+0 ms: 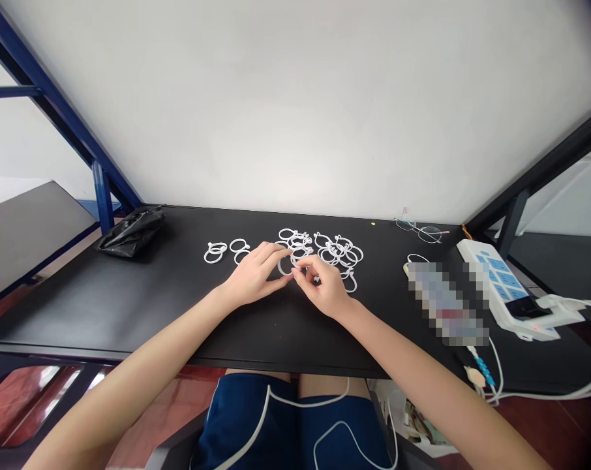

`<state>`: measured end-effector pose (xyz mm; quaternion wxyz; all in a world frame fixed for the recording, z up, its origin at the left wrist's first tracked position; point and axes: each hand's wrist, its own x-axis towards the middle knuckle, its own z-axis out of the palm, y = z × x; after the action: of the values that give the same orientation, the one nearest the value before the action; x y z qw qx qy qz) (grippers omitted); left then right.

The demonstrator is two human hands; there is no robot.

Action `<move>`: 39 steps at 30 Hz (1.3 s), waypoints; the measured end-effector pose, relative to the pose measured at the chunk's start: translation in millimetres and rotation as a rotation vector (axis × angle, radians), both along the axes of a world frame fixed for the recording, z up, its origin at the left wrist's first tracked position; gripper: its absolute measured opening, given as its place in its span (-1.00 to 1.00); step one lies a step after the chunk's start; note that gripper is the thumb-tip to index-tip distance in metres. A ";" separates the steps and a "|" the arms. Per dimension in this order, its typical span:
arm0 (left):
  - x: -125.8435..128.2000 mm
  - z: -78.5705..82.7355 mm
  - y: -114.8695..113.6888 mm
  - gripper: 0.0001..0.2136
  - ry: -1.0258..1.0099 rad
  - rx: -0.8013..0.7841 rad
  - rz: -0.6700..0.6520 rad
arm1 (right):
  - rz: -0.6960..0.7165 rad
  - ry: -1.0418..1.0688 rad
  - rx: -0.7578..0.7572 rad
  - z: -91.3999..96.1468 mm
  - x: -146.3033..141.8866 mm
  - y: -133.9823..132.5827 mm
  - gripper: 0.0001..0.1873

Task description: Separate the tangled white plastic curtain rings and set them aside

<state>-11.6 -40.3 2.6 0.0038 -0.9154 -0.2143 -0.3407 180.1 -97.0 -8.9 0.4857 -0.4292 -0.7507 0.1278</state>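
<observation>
Many white plastic rings with small clip tabs lie on the black table (178,313), most of them in a tangled cluster (334,251) ahead of my right hand. A few more rings (215,252) lie apart to the left. My left hand (256,274) and my right hand (322,287) meet at the cluster's near edge. Both hold one white ring (284,266), with my right fingertips pinching near its small tab. My fingers hide part of that ring.
A black plastic bag (132,234) lies at the table's far left. Wire-rimmed glasses (419,230) sit at the back right. Nearer are a pixelated object (447,303) and a white power strip (501,287) with cables. Blue metal frame bars rise at the left.
</observation>
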 end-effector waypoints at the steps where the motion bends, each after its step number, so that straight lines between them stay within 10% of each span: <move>1: -0.7 -0.3 0.9 -0.66 -0.008 0.015 0.007 | -0.006 -0.004 -0.008 0.3 0.0 0.0 -0.96; 39: -3.0 0.9 1.9 -0.69 0.018 -0.066 -0.026 | -0.055 -0.032 0.062 -5.7 2.6 4.8 -0.85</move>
<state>-14.6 -38.4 3.6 -0.0286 -0.9208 -0.2136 -0.3250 182.7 -92.2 -14.6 0.4902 -0.4362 -0.7499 0.0843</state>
